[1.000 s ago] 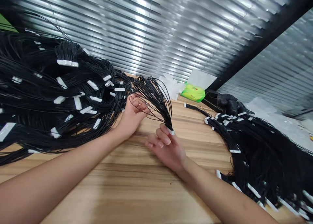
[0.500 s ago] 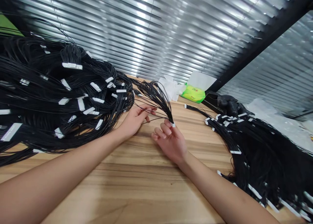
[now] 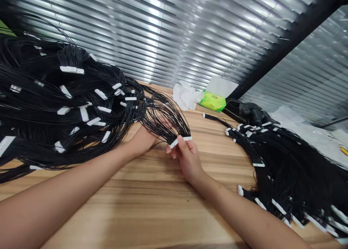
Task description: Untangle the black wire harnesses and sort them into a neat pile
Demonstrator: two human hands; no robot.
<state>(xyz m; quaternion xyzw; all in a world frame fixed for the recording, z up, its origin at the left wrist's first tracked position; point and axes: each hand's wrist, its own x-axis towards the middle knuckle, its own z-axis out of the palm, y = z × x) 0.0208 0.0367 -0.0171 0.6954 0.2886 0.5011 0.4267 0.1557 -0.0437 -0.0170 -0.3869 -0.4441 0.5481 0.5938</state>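
Observation:
My right hand pinches a white connector with the thumb across it; white plastic shows on both sides of the thumb. Many thin black wires run from it, fanned out in loops toward the pile on the left. Behind these loops my left hand is closed on some of the wires, its fingertips partly covered by them. One loose wire hangs below the left fingers, just left of the connector.
A large pile of black wire harnesses with white connectors fills the left. Another heap of harnesses lies on the right. Crumpled tissue and a green tissue pack sit at the back, before a corrugated metal wall. The table is wood-grained.
My right hand has turned, bringing its thumb onto the face of the connector, which now shows broadside. The wires have spread from a tight bunch into open loops in front of my left hand.

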